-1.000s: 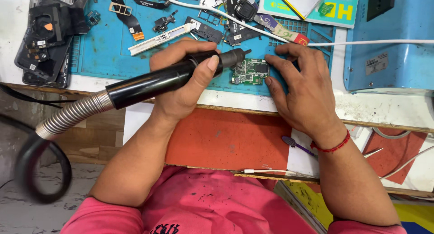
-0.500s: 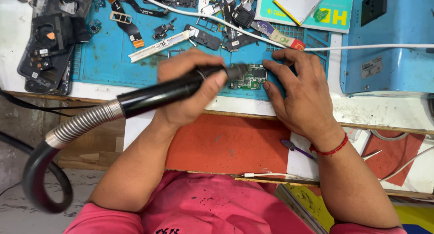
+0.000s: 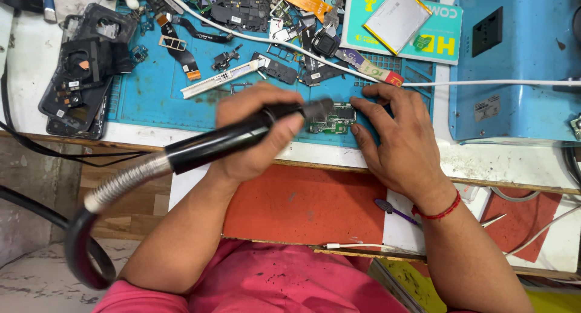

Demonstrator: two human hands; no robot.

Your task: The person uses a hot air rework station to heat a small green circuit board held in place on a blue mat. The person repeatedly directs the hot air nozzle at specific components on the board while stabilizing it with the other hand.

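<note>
While the left hand point(image 3: 257, 131) grips the black hot-air wand point(image 3: 236, 136), nozzle over the circuit board point(image 3: 331, 119) on the blue mat point(image 3: 145, 101), the right hand point(image 3: 396, 140) lies open, fingertips pinning the board.

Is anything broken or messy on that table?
Yes. A black phone frame lies opened up at the left, and loose parts are scattered over the blue mat, beyond the bare circuit board.
</note>
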